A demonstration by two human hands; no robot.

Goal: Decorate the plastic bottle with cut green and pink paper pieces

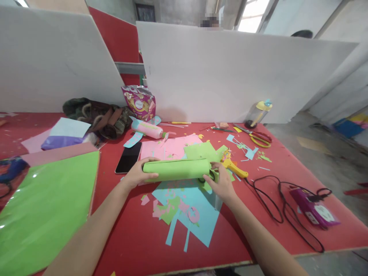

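Bare forearms (112, 209) come up from the near edge of the head view to a green roll (175, 170) of paper, held lengthwise above the red bench (123, 237). Left hand (139, 174) is closed around the roll's left end, thumb in front; right hand (222, 184) grips its right end with thumb and fingertips. Nearer the camera than the roll, a blue sheet (208, 214) carries pink and green scraps (174, 209). Just behind the roll are a pink sheet (184, 140) and a light green piece (202, 150); near its left end lies a black phone (129, 158), with a pink-and-blue paper model (148, 129) beyond. A large green sheet (54, 203) spreads well to the roll's left. Near its right end rests a yellow glue gun (237, 168), its black cable (283, 199) looping toward a purple power strip (314, 209). Farther back to the roll's right are scissors (261, 145) and a bottle (258, 115); behind it all stands a white panel (230, 73).
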